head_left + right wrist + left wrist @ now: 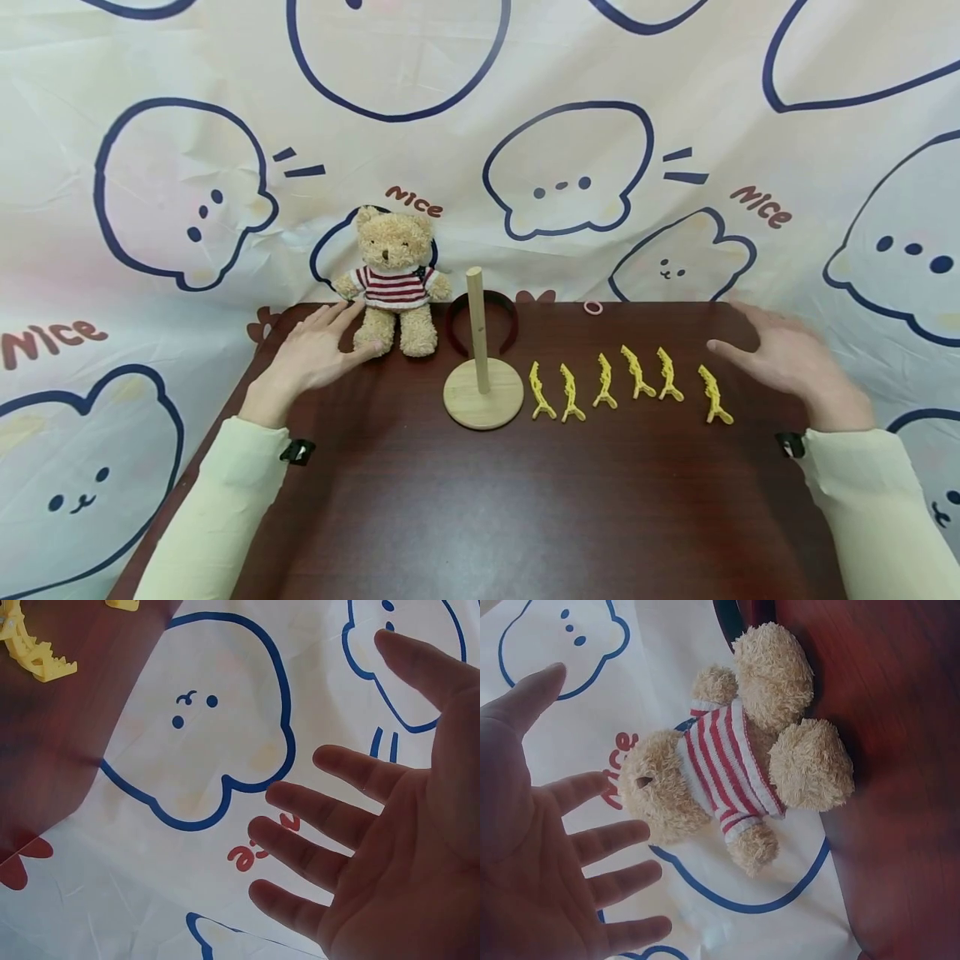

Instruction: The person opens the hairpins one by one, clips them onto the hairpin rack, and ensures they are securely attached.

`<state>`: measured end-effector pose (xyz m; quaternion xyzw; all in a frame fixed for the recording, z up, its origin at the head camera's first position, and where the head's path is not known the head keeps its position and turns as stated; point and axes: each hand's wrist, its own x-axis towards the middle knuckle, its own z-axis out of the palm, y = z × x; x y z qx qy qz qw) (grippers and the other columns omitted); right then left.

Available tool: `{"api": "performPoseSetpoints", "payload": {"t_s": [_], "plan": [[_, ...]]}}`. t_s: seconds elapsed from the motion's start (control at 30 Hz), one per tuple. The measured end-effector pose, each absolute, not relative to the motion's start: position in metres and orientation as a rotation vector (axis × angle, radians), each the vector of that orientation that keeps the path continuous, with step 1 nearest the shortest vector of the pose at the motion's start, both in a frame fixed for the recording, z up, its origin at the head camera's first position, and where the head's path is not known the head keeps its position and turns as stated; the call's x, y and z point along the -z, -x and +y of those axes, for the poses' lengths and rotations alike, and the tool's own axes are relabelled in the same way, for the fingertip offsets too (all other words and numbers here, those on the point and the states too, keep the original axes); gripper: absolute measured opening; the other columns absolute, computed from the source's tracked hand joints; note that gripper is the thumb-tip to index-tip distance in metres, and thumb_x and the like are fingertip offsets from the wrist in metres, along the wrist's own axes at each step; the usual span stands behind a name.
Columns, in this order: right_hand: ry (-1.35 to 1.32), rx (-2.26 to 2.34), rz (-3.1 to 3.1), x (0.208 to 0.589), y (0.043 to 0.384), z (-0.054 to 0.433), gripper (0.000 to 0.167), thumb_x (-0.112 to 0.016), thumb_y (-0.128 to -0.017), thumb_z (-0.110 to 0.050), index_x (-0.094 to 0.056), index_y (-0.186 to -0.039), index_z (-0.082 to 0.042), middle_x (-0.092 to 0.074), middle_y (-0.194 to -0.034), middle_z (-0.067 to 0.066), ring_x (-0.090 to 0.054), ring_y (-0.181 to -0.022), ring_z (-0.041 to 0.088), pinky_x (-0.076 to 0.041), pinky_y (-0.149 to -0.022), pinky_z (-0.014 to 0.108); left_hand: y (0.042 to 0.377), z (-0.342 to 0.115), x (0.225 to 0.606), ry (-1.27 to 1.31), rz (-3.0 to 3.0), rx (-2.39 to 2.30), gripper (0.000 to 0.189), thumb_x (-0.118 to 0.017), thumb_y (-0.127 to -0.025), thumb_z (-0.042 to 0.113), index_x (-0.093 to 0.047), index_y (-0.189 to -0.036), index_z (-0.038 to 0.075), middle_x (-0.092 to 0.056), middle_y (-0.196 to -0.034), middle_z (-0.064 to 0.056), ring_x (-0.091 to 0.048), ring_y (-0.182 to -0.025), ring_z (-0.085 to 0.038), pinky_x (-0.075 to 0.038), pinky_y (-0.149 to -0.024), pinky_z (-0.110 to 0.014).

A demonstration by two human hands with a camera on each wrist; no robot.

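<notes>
My left hand (311, 354) is beside the teddy bear (396, 283), fingers spread and holding nothing. The bear wears a red-and-white striped top and sits upright at the table's back edge. In the left wrist view, the open palm (536, 847) faces the camera, with the bear (727, 761) just past the fingers. Over at the right side, my right hand (795, 367) is also spread and holds nothing. Nearest to it is the rightmost of several yellow toothed clips (714, 396), which lie in a row. The right wrist view shows a yellow clip (34, 649) partly cut off.
A round wooden base with an upright post (483, 396) stands between the bear and the clips. Behind it is a dark headband-like hoop (512, 321). A small pink ring (592, 308) lies at the back edge of the dark table (480, 508). A printed cloth (450, 150) hangs behind.
</notes>
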<state>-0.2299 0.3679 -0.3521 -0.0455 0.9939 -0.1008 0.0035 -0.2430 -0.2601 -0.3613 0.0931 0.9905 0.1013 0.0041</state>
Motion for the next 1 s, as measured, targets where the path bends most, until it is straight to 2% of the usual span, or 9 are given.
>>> {"api": "performPoseSetpoints", "payload": {"t_s": [0.07, 0.17, 0.6, 0.77, 1.0], "plan": [[0.137, 0.318, 3.109, 0.353, 0.229, 0.369, 0.1, -0.046, -0.091, -0.073, -0.019, -0.159, -0.005, -0.031, -0.154, 0.035, -0.031, -0.135, 0.059, -0.025, -0.107, 0.076, 0.243, -0.259, 0.362, -0.321, 3.118, -0.341, 0.086, -0.052, -0.095, 0.064, -0.018, -0.162, 0.023, -0.026, -0.163, -0.021, -0.024, -0.148, -0.048, -0.026, -0.113, -0.07], [0.11, 0.331, 3.081, 0.354, 0.228, 0.37, 0.101, -0.045, -0.092, -0.074, -0.021, -0.158, -0.001, -0.032, -0.152, 0.038, -0.033, -0.133, 0.06, -0.027, -0.107, 0.076, 0.243, -0.258, 0.363, -0.344, 3.11, -0.396, 0.086, -0.053, -0.094, 0.064, -0.022, -0.161, 0.02, -0.03, -0.162, -0.021, -0.028, -0.147, -0.047, -0.03, -0.112, -0.068], [0.101, 0.394, 3.05, 0.362, 0.224, 0.375, 0.091, -0.047, -0.094, -0.069, -0.034, -0.152, 0.001, -0.04, -0.146, 0.039, -0.042, -0.127, 0.059, -0.033, -0.103, 0.074, 0.245, -0.252, 0.377, -0.461, 3.058, -0.65, 0.083, -0.066, -0.091, 0.052, -0.035, -0.156, 0.012, -0.04, -0.156, -0.021, -0.036, -0.144, -0.042, -0.032, -0.114, -0.062], [0.123, 0.424, 3.053, 0.365, 0.221, 0.376, 0.086, -0.049, -0.095, -0.066, -0.04, -0.148, 0.001, -0.051, -0.137, 0.037, -0.051, -0.12, 0.056, -0.04, -0.097, 0.07, 0.246, -0.249, 0.383, -0.484, 3.037, -0.729, 0.081, -0.071, -0.089, 0.05, -0.039, -0.153, 0.01, -0.042, -0.155, -0.022, -0.037, -0.144, -0.042, -0.032, -0.115, -0.06], [0.15, 0.463, 3.028, 0.373, 0.219, 0.378, 0.081, -0.051, -0.096, -0.063, -0.045, -0.143, 0.002, -0.063, -0.125, 0.033, -0.062, -0.109, 0.049, -0.048, -0.089, 0.064, 0.25, -0.246, 0.4, -0.502, 3.029, -0.815, 0.078, -0.076, -0.086, 0.045, -0.046, -0.15, 0.011, -0.048, -0.153, -0.016, -0.043, -0.142, -0.037, -0.036, -0.114, -0.056]]}}
